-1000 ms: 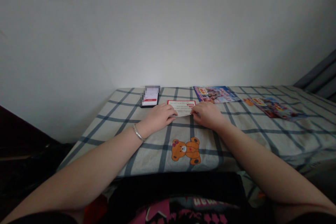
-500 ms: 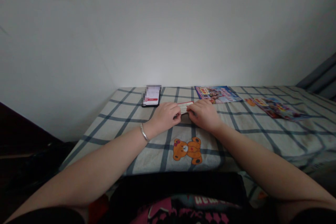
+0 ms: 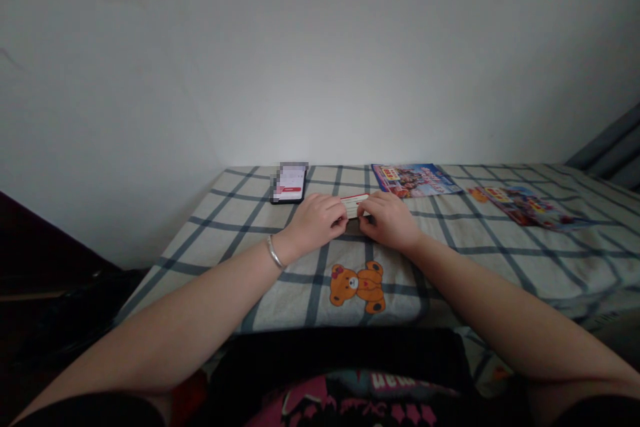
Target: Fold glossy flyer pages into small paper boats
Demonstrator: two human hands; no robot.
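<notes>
Here, left hand and right hand pinch a card over checked cloth, pale wall behind.

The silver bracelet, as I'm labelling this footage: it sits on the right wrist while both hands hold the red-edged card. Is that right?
Not quite: the head view shows the silver bracelet on the left wrist, not the right. The left hand and right hand do hold the red-edged card.
</notes>
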